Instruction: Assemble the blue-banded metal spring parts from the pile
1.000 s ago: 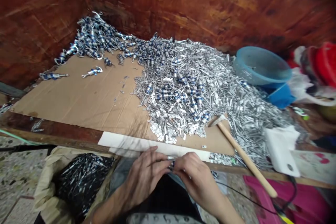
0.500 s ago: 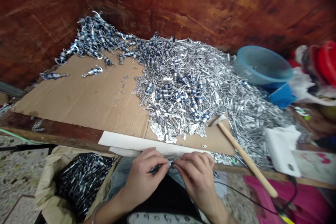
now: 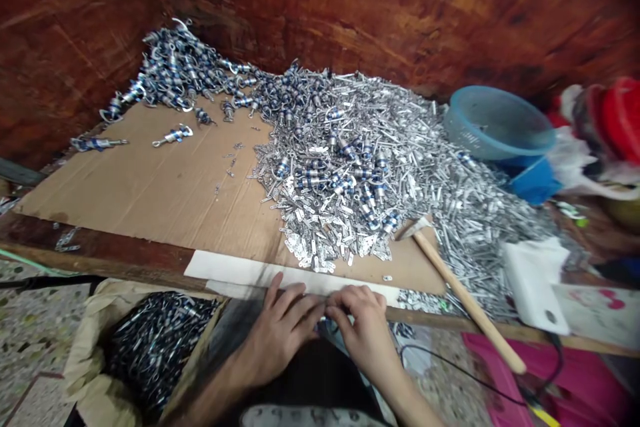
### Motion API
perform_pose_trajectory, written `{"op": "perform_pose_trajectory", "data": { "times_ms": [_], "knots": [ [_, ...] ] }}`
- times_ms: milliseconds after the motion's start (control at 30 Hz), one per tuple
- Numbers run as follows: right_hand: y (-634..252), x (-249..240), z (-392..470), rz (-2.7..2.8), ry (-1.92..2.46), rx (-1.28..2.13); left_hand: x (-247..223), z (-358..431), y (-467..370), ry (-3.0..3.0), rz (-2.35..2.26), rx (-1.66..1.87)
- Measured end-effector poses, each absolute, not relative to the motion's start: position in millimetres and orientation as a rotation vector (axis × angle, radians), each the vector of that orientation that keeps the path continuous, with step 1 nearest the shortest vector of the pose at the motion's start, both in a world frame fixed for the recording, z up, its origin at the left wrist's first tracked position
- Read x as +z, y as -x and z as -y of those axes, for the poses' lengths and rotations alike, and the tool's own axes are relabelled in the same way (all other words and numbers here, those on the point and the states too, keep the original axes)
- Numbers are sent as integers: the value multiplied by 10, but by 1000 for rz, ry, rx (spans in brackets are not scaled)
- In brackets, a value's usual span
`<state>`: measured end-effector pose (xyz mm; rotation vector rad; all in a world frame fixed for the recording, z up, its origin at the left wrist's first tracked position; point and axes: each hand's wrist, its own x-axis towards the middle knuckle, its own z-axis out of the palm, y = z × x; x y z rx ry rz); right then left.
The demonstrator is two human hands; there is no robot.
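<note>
My left hand (image 3: 283, 330) is at the front edge of the bench, its fingers spread and slightly blurred, the fingertips close to my right hand. My right hand (image 3: 361, 325) has its thumb and fingers pressed together around a small metal and blue part (image 3: 327, 324), mostly covered by the fingers. Just beyond both hands lies a white strip (image 3: 225, 271) on the cardboard (image 3: 165, 193). A heap of small flat metal links (image 3: 325, 230) lies farther back, with blue and silver fittings (image 3: 313, 177) on it.
More blue and silver fittings (image 3: 180, 70) are piled at the back left. A hammer (image 3: 473, 303) lies over the right front edge. Right of the heap stands a blue translucent bowl (image 3: 500, 123). An open bag (image 3: 87, 353) of dark metal parts stands at the lower left.
My left hand's fingers have opened out from their pinch on the part. My right hand has shifted slightly left and its fingers have curled more. The whole view has shifted slightly.
</note>
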<state>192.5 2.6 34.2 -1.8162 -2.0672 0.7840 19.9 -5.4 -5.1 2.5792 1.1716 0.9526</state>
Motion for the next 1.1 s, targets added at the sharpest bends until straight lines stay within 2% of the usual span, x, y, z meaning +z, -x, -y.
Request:
{"op": "perform_pose_trajectory", "data": {
  "times_ms": [300, 533, 667, 900, 1100],
  "knots": [
    [-2360, 343, -532, 2182, 1857, 355, 72, 48, -265, -2485, -1268, 769],
    [-2375, 580, -944, 2580, 1570, 487, 163, 13, -250, -2543, -1254, 637],
    [-2311, 687, -969, 2633, 1464, 607, 194, 5, -248, -2479, -1289, 697],
    [-2116, 593, -395, 2198, 1512, 1189, 102, 41, -227, -2297, -1260, 979],
    [-1982, 441, -251, 2285, 1627, 1004, 74, 49, -240, -2247, -1249, 1055]
  ]
}}
